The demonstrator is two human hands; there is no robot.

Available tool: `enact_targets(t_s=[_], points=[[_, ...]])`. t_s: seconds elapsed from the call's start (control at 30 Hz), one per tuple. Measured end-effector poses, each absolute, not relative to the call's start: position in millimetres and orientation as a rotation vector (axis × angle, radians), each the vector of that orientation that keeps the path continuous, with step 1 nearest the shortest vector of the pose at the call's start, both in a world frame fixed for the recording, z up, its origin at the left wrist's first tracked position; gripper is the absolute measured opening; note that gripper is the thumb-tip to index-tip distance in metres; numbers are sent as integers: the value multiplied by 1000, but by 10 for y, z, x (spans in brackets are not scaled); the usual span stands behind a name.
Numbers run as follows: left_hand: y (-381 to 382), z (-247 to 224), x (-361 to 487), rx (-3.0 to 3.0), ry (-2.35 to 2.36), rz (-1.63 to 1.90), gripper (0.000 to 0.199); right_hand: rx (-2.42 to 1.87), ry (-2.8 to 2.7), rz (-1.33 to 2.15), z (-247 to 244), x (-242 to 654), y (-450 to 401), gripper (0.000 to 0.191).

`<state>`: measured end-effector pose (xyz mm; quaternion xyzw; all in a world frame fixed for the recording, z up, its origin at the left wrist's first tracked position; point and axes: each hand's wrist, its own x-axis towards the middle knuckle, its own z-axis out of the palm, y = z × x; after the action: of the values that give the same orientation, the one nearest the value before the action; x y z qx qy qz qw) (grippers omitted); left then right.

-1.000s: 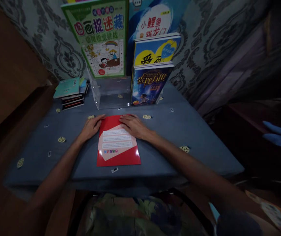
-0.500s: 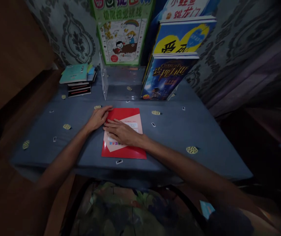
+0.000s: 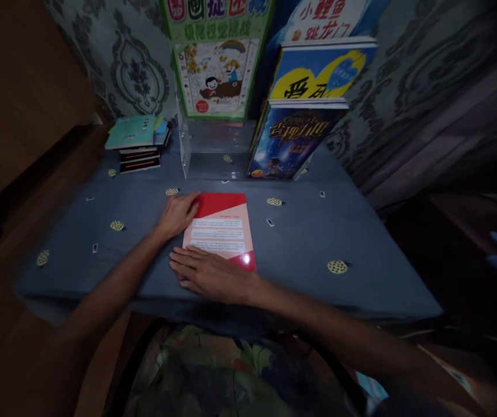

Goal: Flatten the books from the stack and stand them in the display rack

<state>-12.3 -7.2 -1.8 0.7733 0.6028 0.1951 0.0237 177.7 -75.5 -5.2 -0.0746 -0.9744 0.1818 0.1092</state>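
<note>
A red book with a pink panel of small text lies flat on the blue-grey tablecloth in front of me. My left hand rests at its upper left edge, fingers lying loosely against the cover and holding nothing. Lower down, my right hand lies flat across the bottom left part of the book, its fingers stretched to the left and slightly apart, covering that corner.
Behind the book stands a clear plastic rack with a green picture book and a dark blue book. A small stack of books lies at the back left. The tablecloth ends close to my lap.
My right hand has slid down from the middle of the cover to its bottom edge, uncovering the printed text. My left hand has barely moved.
</note>
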Motion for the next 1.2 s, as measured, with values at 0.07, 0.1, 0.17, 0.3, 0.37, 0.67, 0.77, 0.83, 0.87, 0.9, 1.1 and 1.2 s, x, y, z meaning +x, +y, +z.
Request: enact_targets(t_s=[0.07,0.1,0.17,0.3,0.37,0.67,0.77,0.83,0.87,0.9,1.1,1.2], points=[[-98,-26,-77,2442,1903,531,42,-291,-2826,589,-20,1796,-727,50],[-107,-31,-60,2467,1911,495,42,-342,-2806,609,-8,1808,-713,50],[-116,-39,-38,2503,1921,436,41,-427,-2783,629,3,1835,-688,50],[-123,-43,-37,2511,1920,419,40,-570,-2764,631,-49,1915,-603,53],[-129,-41,-45,2508,1889,443,40,-654,-2753,625,-102,1978,-513,55],[-141,-52,-57,2484,1875,464,42,-909,-2563,501,-233,2398,97,54],[-155,-59,-79,2481,1839,416,46,-958,-2550,502,-222,2447,164,53],[-172,-61,-104,2480,1782,354,50,-969,-2543,511,-232,2446,173,53],[-182,-61,-118,2477,1749,313,54,-966,-2534,510,-246,2442,174,53],[-196,-59,-132,2475,1714,269,57,-960,-2520,506,-263,2436,175,53],[-382,-11,-167,2536,1523,115,64,-920,-2471,493,-345,2431,187,51],[-554,16,-158,2560,1449,100,63,-934,-2478,490,-339,2430,182,51]])
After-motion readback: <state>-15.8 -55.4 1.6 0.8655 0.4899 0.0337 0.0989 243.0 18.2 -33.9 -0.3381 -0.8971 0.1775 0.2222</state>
